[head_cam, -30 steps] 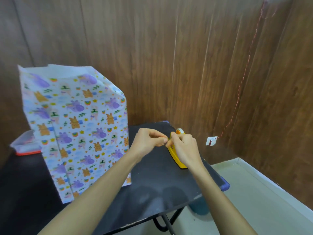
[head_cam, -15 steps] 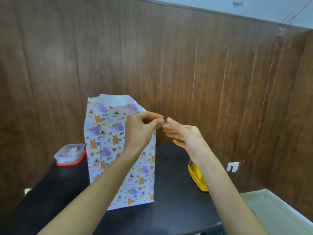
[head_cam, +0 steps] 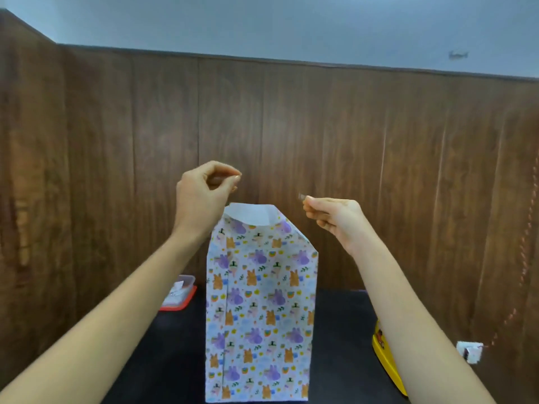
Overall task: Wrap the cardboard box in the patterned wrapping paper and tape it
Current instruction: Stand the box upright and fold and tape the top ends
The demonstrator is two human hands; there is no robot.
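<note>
A plain indoor room: wood-panelled walls [head_cam: 320,135] and a black table [head_cam: 175,360].

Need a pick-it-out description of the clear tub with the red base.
On the black table, find the tall box wrapped in animal-print paper standing mid-table. The tub sits just left of it, back near the wood-panelled wall. It is the only see-through item with a red base; the other small object, right of the box, is solid yellow.

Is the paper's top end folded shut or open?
Open. The wrapping paper stands upright, its white inside showing at the top.
</note>
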